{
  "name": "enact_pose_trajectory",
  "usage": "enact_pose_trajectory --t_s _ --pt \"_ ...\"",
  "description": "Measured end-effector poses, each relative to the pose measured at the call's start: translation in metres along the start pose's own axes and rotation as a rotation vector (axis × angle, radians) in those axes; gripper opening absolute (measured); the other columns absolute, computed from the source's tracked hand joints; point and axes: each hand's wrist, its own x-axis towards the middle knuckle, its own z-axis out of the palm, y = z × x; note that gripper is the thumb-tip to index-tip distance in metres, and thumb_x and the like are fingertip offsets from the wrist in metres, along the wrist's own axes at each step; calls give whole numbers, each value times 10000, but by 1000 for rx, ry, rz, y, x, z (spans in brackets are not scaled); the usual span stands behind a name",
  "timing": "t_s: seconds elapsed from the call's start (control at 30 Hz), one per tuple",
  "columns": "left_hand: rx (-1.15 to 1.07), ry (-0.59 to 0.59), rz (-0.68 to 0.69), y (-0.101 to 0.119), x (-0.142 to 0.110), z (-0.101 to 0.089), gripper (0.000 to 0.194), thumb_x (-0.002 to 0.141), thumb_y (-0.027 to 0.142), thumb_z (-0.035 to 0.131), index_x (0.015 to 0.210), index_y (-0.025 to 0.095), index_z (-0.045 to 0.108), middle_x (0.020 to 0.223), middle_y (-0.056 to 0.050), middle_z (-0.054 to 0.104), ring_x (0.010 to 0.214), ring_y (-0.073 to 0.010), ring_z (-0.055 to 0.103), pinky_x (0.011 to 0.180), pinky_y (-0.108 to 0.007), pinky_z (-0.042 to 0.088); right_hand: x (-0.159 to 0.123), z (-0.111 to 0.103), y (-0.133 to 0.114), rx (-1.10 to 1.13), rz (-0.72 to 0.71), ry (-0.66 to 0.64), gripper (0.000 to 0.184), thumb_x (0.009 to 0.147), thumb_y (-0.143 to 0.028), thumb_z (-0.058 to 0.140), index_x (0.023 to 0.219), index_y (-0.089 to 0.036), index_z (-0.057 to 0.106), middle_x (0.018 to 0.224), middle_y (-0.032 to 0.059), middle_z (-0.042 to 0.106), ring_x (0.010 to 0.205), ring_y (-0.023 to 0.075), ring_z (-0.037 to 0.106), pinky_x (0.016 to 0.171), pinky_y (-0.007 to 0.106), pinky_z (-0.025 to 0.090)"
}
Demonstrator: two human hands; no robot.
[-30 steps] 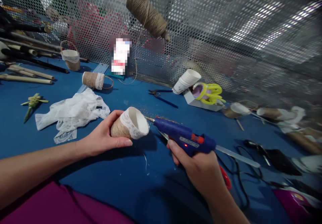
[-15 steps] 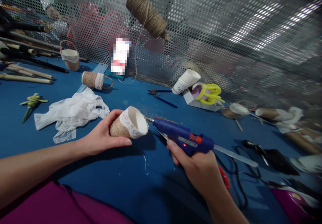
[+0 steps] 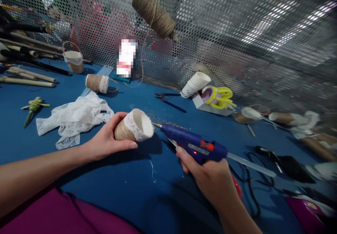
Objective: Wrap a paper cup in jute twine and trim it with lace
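White lace (image 3: 79,116) lies crumpled; just right of this lace, the left hand (image 3: 102,140) is closed around a cup (image 3: 128,128), and farther right, the right hand (image 3: 206,172) grips a glue gun (image 3: 184,136).

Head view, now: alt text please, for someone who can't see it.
A left hand holds a tilted, lace-trimmed, twine-wrapped cup beside the nozzle of a blue glue gun gripped in the right hand. On the blue table lie bunched white lace, pliers and stacked paper cups.
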Motion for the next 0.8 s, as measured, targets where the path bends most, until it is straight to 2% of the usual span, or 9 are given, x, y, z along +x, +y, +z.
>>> enact_pose_trajectory --t_s 0.2,0.4,0.8 --pt "11 35 0 1 1 0 570 617 292 724 1077 189 403 1006 -39 553 915 -188 540 777 -285 457 -2 -2 -3 20 41 -13 385 742 -383 557 410 -229 439 388 -21 504 383 124 505 493 255 439" --pt "27 57 -15 2 1 -1 577 613 311 731 1070 190 400 1020 -51 548 953 -207 531 801 -302 451 -2 -2 -1 17 3 -20 325 747 -389 553 467 -229 513 412 -17 527 411 142 531 513 279 445" --pt "10 83 -38 1 1 0 604 613 351 725 1082 185 384 1039 -60 542 947 -212 534 784 -301 458 -3 -1 1 34 -29 -30 355 751 -389 548 443 -231 465 427 -15 512 437 137 506 554 281 430"
